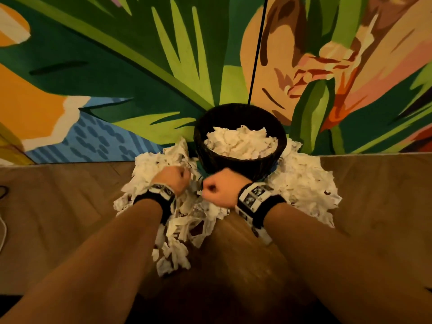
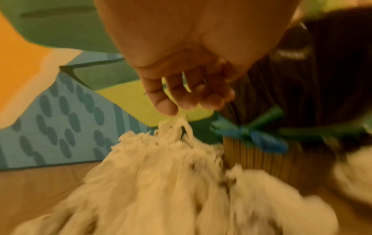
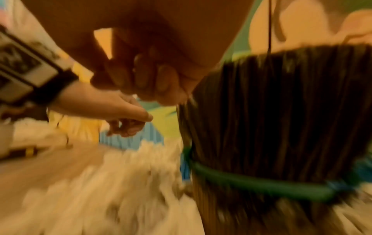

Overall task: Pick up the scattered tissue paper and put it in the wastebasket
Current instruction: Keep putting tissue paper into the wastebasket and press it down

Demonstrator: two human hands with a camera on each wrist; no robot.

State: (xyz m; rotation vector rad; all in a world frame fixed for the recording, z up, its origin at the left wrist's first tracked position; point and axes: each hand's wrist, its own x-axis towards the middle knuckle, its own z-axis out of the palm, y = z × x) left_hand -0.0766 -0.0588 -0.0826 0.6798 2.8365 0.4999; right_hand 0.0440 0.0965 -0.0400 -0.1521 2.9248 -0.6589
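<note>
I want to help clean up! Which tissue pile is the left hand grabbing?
The tissue pile left of the wastebasket: the left hand pinches a tuft of that pile. The right-side pile lies untouched.

Black wristbands [image 1: 259, 202] (patterned white tags)

Motion blur smears the tissue paper [image 3: 112, 182] and wastebasket [image 3: 281, 119] in the right wrist view.

Fingers [image 2: 167, 106] pinching tissue paper [image 2: 173, 127] beside wastebasket [image 2: 261, 159]
</note>
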